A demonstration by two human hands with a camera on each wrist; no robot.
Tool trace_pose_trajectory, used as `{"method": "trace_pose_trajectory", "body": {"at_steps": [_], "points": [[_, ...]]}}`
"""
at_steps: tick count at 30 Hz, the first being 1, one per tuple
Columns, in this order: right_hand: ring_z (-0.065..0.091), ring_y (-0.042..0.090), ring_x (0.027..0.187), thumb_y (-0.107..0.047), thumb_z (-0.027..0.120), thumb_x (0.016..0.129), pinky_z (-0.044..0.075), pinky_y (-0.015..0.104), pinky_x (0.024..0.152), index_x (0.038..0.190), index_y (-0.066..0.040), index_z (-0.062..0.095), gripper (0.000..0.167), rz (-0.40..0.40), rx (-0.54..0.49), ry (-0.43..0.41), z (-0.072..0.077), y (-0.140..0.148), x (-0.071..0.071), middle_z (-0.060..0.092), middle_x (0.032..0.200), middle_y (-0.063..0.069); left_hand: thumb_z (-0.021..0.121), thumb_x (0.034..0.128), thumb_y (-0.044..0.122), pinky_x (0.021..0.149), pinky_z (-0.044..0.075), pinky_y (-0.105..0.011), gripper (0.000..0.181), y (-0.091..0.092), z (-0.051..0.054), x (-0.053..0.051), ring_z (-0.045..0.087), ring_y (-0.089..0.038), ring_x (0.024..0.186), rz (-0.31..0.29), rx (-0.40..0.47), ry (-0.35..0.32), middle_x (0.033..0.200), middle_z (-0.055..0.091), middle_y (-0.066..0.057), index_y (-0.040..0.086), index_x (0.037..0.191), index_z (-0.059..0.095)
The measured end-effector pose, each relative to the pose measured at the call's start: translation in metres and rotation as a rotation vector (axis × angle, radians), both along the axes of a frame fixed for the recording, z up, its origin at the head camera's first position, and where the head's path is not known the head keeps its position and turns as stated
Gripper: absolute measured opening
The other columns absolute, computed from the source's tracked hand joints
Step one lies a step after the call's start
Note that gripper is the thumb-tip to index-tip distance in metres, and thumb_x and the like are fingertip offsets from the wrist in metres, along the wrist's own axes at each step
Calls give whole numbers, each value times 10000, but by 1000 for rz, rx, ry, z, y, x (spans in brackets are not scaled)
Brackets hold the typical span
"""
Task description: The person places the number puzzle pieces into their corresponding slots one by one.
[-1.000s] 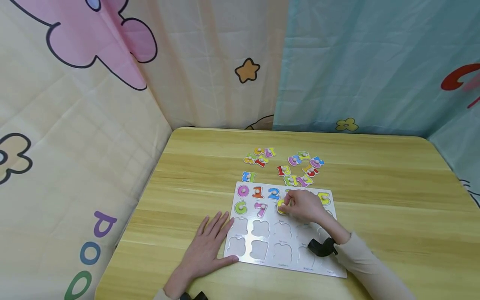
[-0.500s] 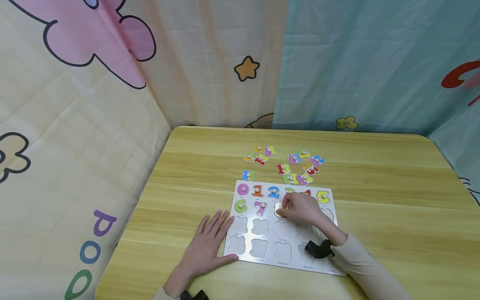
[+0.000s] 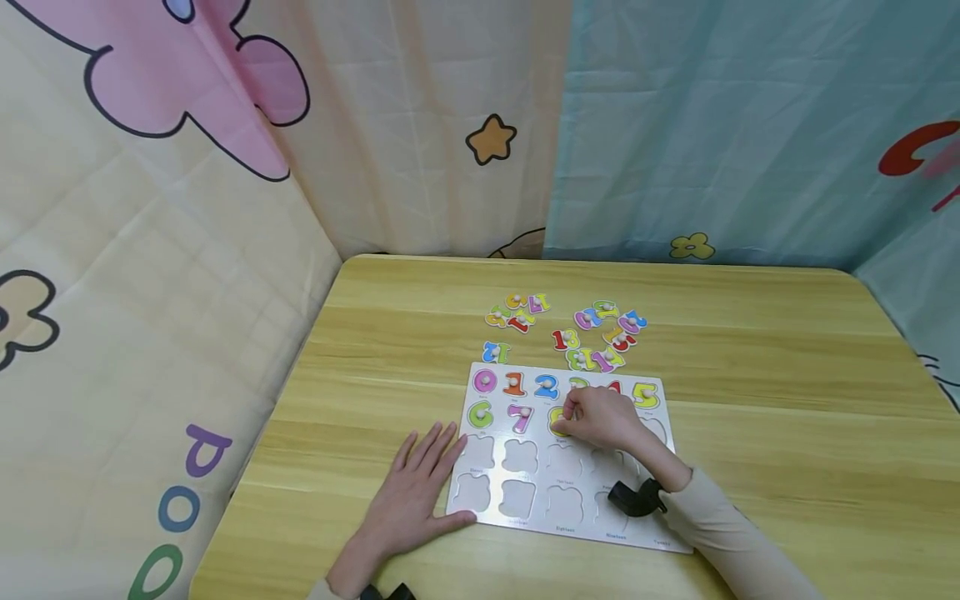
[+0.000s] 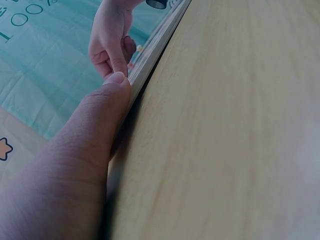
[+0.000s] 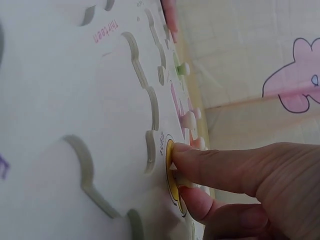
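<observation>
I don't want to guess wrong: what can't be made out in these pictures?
Head view: much of the red 4, behind the right hand.
Head view: some words on the puzzle board, too small to read.
Right wrist view: most of the pinched yellow number, behind the fingers.
Left wrist view: most of the left hand, behind its thumb or cut off.

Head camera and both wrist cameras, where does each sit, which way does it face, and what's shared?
Head: on the person's head, looking forward and down at the table and board; left hand and right hand show.
Left wrist: on that wrist, looking along the board's edge; left hand close, right hand beyond.
Right wrist: on that wrist, looking across the board; right hand pinches the yellow piece, perhaps left hand at top.
Shared: head and right wrist both show the yellow piece.
</observation>
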State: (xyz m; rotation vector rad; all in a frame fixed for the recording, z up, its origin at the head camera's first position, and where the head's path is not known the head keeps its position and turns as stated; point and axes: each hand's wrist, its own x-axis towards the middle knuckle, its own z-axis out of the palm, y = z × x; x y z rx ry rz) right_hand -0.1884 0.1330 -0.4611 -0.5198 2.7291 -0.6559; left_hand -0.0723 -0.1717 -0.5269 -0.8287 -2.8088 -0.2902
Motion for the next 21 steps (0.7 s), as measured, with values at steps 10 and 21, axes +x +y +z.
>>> {"method": "trace_pose_trajectory", "body": {"at_steps": [10,21], "points": [[443,141,526,-374,772,768,287,273,479,704,-172,584,284,-13,9,-18,-3,0,-1,457,559,-37,403,821,763,1117,95,-512,963,-1,1,0,139,-282,1418,6,-14,-11,1561,181,-88,107,1510,253],[443,138,524,-367,780,759,292,272,480,716,-167,582,284,-3,13,-14,-2,0,-2,462,570,-37,403,814,771,1116,101,-510,972,-1,-1,0,153,-286,1415,6,-1,-1,1560,185,-90,111,1512,250]]}}
